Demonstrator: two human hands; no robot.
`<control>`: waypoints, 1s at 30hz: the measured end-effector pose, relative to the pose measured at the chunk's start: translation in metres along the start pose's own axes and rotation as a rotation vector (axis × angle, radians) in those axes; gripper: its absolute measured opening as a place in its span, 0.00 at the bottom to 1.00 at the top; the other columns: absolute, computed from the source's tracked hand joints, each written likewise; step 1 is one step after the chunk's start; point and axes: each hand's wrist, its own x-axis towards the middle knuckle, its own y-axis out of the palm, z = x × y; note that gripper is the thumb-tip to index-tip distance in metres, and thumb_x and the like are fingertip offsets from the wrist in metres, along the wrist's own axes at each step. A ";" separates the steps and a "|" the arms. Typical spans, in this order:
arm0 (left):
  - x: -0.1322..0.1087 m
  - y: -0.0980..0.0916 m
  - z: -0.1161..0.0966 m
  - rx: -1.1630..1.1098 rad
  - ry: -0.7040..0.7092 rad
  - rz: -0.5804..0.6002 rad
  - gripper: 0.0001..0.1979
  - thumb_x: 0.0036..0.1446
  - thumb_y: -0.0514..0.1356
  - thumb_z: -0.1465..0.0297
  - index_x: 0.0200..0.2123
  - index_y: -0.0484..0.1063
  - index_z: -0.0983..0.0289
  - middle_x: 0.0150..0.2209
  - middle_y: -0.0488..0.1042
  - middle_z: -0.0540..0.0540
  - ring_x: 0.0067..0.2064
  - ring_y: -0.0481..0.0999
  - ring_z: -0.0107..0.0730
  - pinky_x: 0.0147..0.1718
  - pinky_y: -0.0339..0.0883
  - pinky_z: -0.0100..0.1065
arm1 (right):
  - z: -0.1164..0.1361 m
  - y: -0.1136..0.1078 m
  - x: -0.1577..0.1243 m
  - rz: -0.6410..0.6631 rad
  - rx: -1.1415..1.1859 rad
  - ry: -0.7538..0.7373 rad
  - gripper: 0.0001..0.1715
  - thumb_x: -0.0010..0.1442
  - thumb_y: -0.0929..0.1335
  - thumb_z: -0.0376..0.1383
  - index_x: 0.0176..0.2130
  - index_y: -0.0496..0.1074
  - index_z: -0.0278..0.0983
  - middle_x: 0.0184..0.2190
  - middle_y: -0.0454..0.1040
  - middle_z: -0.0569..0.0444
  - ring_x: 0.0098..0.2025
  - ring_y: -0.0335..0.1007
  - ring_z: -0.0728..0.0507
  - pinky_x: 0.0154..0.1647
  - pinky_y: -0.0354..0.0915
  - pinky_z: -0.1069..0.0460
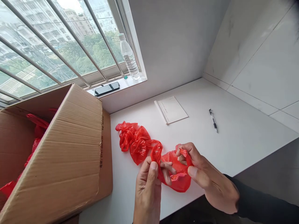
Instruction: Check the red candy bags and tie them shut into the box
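Cardboard box [79, 146]: far left, open, red plastic inside.
Crumpled red bags [140, 151]: bunched on desk [198, 99], right of box.
Left grip [148, 185]: thumb and fingers pinching a loop of red bag [183, 185].
Notepad [174, 110]: beyond hands, on desk.
Red bag: between both hands, near desk's front edge.
Right grip [205, 174]: closed on bag's other side.
Pen [213, 121]: right side, on desk.

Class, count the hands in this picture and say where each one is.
2. The left hand is low, near the middle, pinching a loop of the red plastic bag; the right hand is farther right, gripping red plastic too. No other hand shows.
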 end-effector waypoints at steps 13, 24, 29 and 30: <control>-0.014 0.011 0.015 0.404 0.111 -0.114 0.18 0.59 0.66 0.56 0.48 0.82 0.58 0.47 0.82 0.60 0.51 0.79 0.50 0.45 0.74 0.39 | 0.002 0.002 0.011 0.102 -0.158 -0.053 0.12 0.75 0.58 0.39 0.40 0.66 0.41 0.35 0.72 0.56 0.38 0.67 0.44 0.52 0.63 0.43; -0.007 0.013 0.008 0.423 0.155 -0.106 0.19 0.59 0.66 0.53 0.23 0.77 0.60 0.20 0.66 0.49 0.28 0.67 0.33 0.33 0.67 0.34 | -0.004 -0.002 0.013 0.096 -0.288 -0.088 0.06 0.72 0.64 0.36 0.40 0.67 0.41 0.37 0.72 0.56 0.42 0.67 0.43 0.54 0.65 0.41; -0.006 0.011 0.008 0.409 0.077 -0.080 0.19 0.60 0.64 0.53 0.28 0.79 0.62 0.20 0.64 0.49 0.26 0.63 0.31 0.26 0.59 0.32 | 0.004 -0.012 0.014 -0.041 -0.236 0.045 0.08 0.68 0.69 0.41 0.47 0.68 0.46 0.44 0.74 0.56 0.48 0.71 0.43 0.48 0.70 0.47; -0.006 0.010 0.007 0.394 0.055 -0.066 0.19 0.60 0.64 0.53 0.29 0.80 0.62 0.20 0.64 0.49 0.26 0.63 0.31 0.26 0.59 0.32 | 0.004 -0.013 0.014 -0.051 -0.238 0.011 0.06 0.69 0.68 0.40 0.46 0.68 0.46 0.43 0.74 0.56 0.49 0.70 0.43 0.48 0.70 0.47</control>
